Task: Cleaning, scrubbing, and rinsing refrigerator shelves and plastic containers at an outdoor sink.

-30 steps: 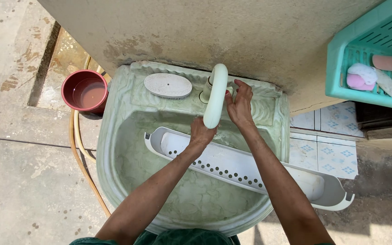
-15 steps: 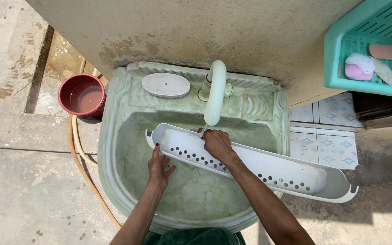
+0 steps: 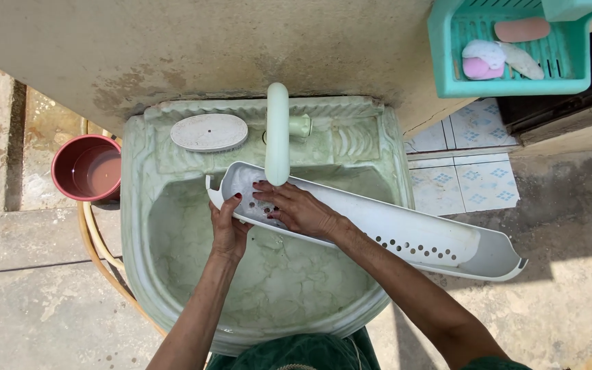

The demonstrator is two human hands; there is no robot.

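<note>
While water runs from the pale curved plastic tap, I see the mottled green marble-look basin carrying a long white perforated plastic tray slantwise across its rim (one end juts well past the right edge). My right hand lies flat inside it, fingers spread; my left hand has its fingers closed on the tray's near edge.

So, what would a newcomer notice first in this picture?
Probably the long white tray, lying slantwise across the green sink with its right end sticking out past the rim. Under the pale tap, the right hand lies flat inside the tray's left end and the left hand grips its near edge. A red pot of brownish water stands left of the sink.
</note>
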